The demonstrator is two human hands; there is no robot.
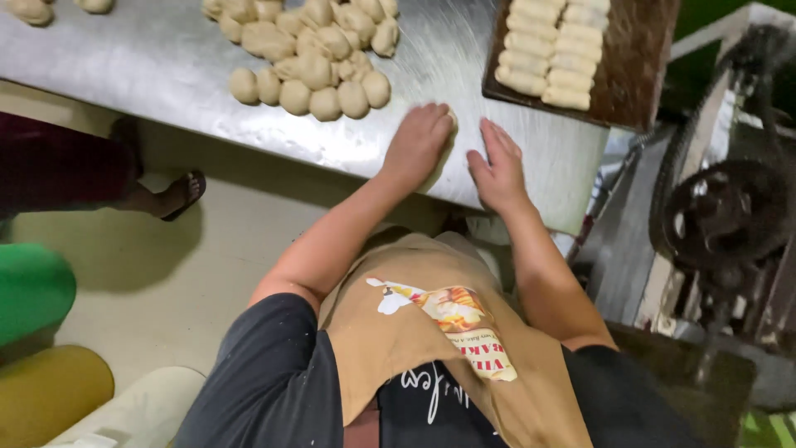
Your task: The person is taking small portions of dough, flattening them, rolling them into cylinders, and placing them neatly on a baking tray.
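Note:
My left hand (417, 139) lies palm down on a piece of dough (451, 119) on the steel table (166, 58); only the dough's edge shows past my fingers. My right hand (497, 166) rests flat on the table just to the right, fingers together, holding nothing. A heap of pale round dough balls (311, 50) sits further back to the left. A dark tray (638, 50) at the back right carries rows of rolled dough logs (551, 50).
A dark machine with a wheel and chain (721, 207) stands right of the table. Another person's sandalled foot (178, 197) is on the floor at left, beside green (33, 286) and yellow (50, 390) round objects. More dough balls (33, 10) lie at the table's far left.

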